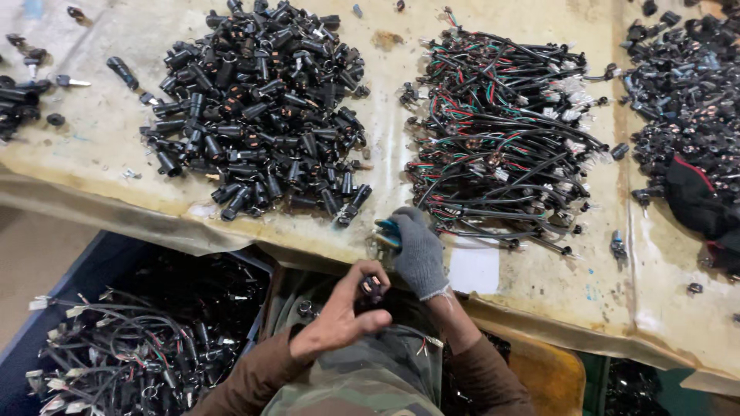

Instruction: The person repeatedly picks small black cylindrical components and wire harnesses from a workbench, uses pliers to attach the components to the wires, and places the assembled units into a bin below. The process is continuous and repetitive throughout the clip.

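Head view: the left hand (343, 312), bare, hangs just off the near edge of the bench (100, 146), its fingers curled together around a small black cylindrical part (373, 288) pinched between thumb and fingertips. The right hand (418, 253), in a grey knit glove, lies on the near edge of the bench just beyond the left hand, its fingers closed on a blue-handled tool (388, 231) whose tip is hidden. The two hands nearly touch.

On the bench, left of centre, lies a large heap of black cylindrical parts (258, 108). Right of centre lies a tangle of wire harnesses (501, 131) with red, green and black leads and white plugs. At the right edge is another heap of dark wired parts (686, 85), with a black cloth with a red seam (694, 196) on its near side. A plain white rectangular slip (474, 270) lies flat on the near edge, just right of the gloved hand. A few loose black parts sit at the far left corner.

Below the bench, at the left, a dark blue bin (54, 308) holds wired black parts with white plugs.
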